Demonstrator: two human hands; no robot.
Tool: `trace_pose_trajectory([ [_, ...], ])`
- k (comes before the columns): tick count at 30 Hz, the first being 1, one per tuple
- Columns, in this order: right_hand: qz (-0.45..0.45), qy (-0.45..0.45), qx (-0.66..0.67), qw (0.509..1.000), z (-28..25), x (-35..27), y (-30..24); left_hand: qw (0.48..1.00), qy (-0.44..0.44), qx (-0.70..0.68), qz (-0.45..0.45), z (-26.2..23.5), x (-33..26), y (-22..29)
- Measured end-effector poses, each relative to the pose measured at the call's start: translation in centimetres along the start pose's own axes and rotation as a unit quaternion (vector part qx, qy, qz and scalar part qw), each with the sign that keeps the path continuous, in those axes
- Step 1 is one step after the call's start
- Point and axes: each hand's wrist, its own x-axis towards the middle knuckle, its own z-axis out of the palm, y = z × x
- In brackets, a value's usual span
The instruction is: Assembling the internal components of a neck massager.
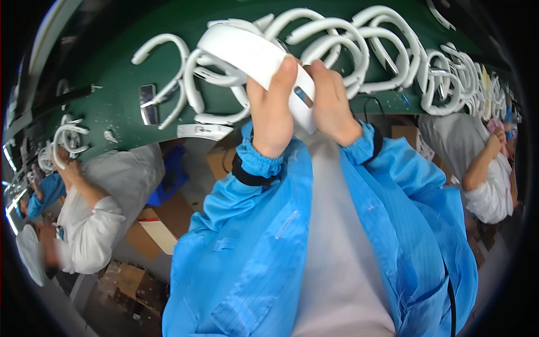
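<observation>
A wide white curved plastic band (244,53) is held up in front of my chest, over the near edge of the green table. My left hand (272,115) is closed on it, with the thumb pressed along its outer face. My right hand (335,106) grips the lower end, beside an oblong slot in the band; some of its fingers are hidden. Behind the band, white C-shaped plastic parts (185,73) lie on the table, partly covered by it. A flat white piece (205,131) rests at the table's edge near my left wrist.
The green table (120,115) carries several more white curved parts (393,50) on the right and a dark shiny rectangular object (148,104) on the left. Co-workers in white sit at both sides. Cardboard boxes (132,281) and a blue bag (168,174) are below the table.
</observation>
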Motion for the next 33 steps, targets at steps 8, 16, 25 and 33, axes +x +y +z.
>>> trace_pose_trajectory([
  [8, -0.37, 0.04, -0.275, 0.887, -0.5, 2.5, -2.6, 0.987, 0.06, -0.148, 0.031, 1.3, 1.8, 2.4],
  [16, -0.396, 0.016, -0.13, 0.909, -1.3, 4.5, -6.3, 0.953, -0.034, -0.105, 0.28, 3.9, 3.0, 1.5],
  [25, -0.471, 0.023, -0.083, 0.878, -1.4, 6.0, -7.2, 0.954, -0.086, -0.07, 0.279, 4.7, 2.4, 2.7],
  [33, -0.002, -0.314, -0.037, 0.949, -3.5, 7.2, -5.6, 0.938, -0.306, -0.159, 0.021, -0.7, 6.8, 3.8],
])
